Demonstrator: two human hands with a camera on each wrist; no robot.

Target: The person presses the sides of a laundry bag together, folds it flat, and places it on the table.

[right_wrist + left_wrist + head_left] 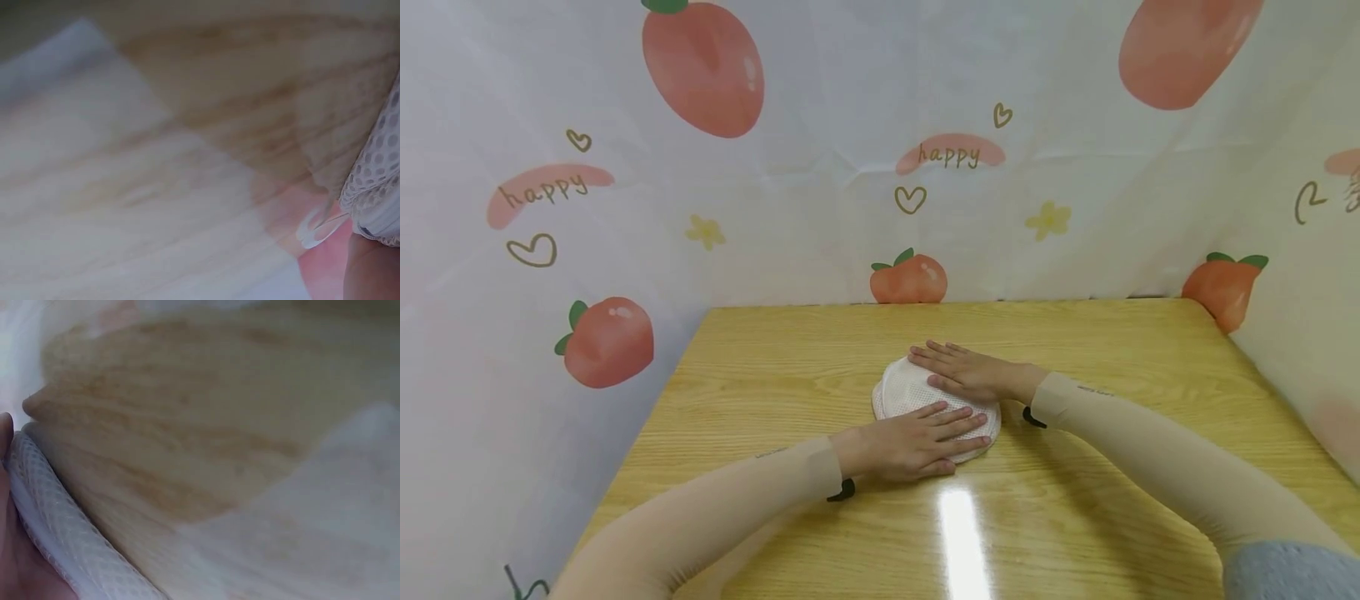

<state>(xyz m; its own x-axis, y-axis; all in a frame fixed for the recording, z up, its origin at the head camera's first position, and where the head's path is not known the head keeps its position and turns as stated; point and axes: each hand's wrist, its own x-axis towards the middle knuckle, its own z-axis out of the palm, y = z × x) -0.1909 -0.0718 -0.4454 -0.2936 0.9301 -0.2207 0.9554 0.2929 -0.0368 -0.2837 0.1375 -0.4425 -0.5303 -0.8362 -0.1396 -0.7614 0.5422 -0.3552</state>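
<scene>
A roundish white mesh bag, apparently a zipped laundry bag, lies flattened on the wooden table. Across its near side my left hand rests palm down, fingers straight and spread. My right hand lies flat over its far right part, fingers extended to the left. In the left wrist view the mesh edge shows under part of the left hand. The right wrist view shows coarse mesh and a white loop, which looks like a zipper pull, beside the right hand. The palms hide much of the bag.
The light wooden table ends at a white curtain printed with fruit, hearts and words. More of this cloth hangs along the left and right sides. A bright light reflection streaks the table in front.
</scene>
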